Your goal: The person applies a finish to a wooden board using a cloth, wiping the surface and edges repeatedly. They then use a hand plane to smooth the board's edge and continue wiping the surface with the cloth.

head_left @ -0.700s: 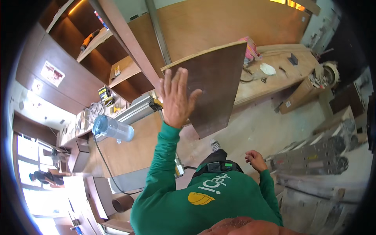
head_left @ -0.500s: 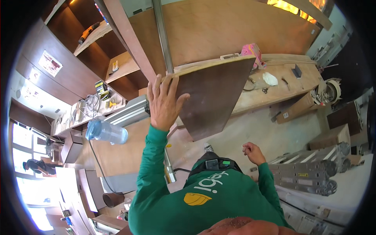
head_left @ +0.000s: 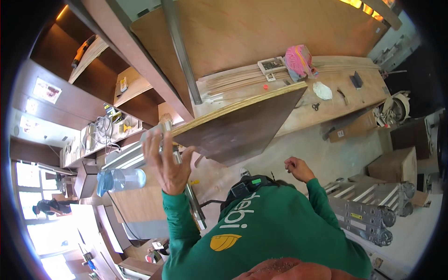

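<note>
My left hand has its fingers spread near the left end of a dark brown plywood panel with a pale layered edge, close to an aluminum rail; whether the fingertips touch either is unclear. Below it to the left, a translucent blue water jug lies on its side or leans on a plywood board. My right hand hangs beside my body with curled fingers, apart from the panel; anything inside them cannot be made out. The panel stands tilted before a long plywood workbench.
An aluminum ladder and cartons are at right. The bench holds a pink bag, scissors and wood strips. Shelving with an orange tool stands upper left; a person is near windows at far left.
My left hand has moved down and left. The panel's top edge appears lower, showing more of the bench behind it. The view has shifted slightly; my right hand appears higher in it.
</note>
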Tool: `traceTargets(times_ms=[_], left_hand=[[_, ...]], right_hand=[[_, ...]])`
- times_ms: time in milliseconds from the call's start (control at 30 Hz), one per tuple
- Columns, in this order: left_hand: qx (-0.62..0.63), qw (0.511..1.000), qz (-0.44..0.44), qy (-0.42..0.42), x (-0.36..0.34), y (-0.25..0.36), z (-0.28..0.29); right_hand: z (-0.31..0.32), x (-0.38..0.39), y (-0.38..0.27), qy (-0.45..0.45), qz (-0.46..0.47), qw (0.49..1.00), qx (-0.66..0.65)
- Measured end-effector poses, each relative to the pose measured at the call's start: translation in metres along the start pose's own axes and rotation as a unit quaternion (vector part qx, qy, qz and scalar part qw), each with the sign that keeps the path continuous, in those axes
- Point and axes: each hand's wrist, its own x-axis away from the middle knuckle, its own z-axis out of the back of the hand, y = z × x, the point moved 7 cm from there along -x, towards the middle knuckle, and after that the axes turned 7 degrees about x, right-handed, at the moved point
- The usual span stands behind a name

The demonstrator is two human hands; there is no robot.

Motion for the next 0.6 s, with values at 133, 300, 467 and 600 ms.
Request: traceTargets(times_ms=[133, 300, 467, 600], left_hand=[[-0.047, 0.992, 0.087, 0.084, 0.029, -0.025, 0.026], [-0.091, 0.958, 0.249, 0.112, 0.083, -0.038, 0.04], [-0.064, 0.907, 0.411, 0.07, 0.16, -0.039, 0.018], [-0.079, 0.871, 0.485, 0.028, 0.202, -0.005, -0.009]], right_hand=[[0.023, -0.023, 0.011, 0.014, -0.004, 1.0, -0.016], [0.058, -0.057, 0.045, -0.018, -0.036, 0.999, -0.007], [0.08, -0.121, 0.129, 0.019, 0.015, 0.998, 0.064], [0.117, -0.167, 0.154, 0.038, 0.05, 0.978, 0.197]])
